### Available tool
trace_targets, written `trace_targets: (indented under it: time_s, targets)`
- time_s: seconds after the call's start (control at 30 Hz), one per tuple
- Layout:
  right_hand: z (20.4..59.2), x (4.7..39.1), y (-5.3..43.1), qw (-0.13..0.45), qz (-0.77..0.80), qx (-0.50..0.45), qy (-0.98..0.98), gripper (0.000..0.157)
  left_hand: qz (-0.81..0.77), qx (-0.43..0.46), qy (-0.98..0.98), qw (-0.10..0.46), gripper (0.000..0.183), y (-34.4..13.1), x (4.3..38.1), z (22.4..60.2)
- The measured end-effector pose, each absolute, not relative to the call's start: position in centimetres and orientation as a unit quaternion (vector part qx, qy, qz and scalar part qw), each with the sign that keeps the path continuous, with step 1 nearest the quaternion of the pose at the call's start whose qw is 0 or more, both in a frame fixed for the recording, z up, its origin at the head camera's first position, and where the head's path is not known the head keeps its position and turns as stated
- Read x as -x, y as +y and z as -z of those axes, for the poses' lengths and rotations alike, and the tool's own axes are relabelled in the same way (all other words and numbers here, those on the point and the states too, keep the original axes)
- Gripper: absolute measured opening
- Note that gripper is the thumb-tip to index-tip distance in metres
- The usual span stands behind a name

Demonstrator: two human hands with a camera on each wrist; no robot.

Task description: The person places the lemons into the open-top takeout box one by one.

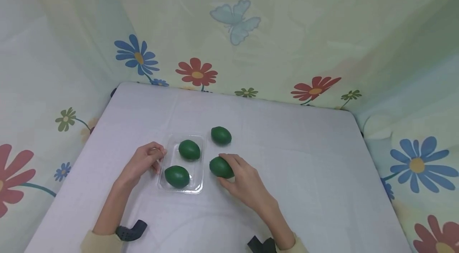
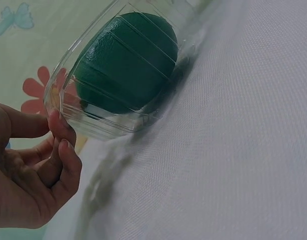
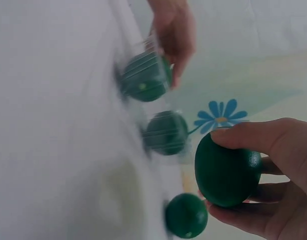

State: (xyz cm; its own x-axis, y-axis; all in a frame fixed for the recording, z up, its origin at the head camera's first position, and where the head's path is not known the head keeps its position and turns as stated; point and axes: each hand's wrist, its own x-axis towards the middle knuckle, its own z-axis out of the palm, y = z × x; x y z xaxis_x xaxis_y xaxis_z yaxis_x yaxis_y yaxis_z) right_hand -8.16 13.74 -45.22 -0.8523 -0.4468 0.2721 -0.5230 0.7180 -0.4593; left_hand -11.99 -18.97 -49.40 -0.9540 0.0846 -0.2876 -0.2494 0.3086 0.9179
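Observation:
A clear plastic tray (image 1: 197, 191) sits left of the table's middle with two green limes in it, a far lime (image 1: 189, 150) and a near lime (image 1: 177, 177). My left hand (image 1: 142, 160) pinches the tray's left rim between thumb and fingertip, as the left wrist view shows. Just right of the tray, my right hand (image 1: 248, 183) grips another lime (image 3: 226, 170), thumb on one side and fingers on the other. In the right wrist view this lime appears raised off the cloth. A fourth lime (image 1: 221, 136) lies on the cloth beyond it, beside the tray's far right corner.
White cloth (image 1: 305, 173) covers the table. A curtain (image 1: 272, 38) printed with flowers and a butterfly hangs behind it and along both sides. Dark wrist-worn devices, one being the left device (image 1: 132, 230), show near both sleeves.

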Motion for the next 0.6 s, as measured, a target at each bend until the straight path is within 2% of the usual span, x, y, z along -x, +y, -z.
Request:
trace_targets:
  time_s: [0.2, 0.37, 0.6]
  targets:
    - [44.3, 9.8, 10.7, 0.087, -0.302, -0.296, -0.902, 0.062, -0.589, 0.055, 0.793, 0.146, 0.028, -19.1, 12.0, 49.5]
    - [44.6, 11.1, 7.2, 0.074, -0.312, -0.310, -0.895, 0.062, -0.595, 0.057, 0.788, 0.147, 0.028, -19.2, 12.0, 49.5]
    - [45.0, 12.3, 2.3, 0.039, -0.305, -0.246, -0.919, 0.060, -0.595, 0.058, 0.789, 0.145, 0.026, -19.2, 12.0, 49.6]
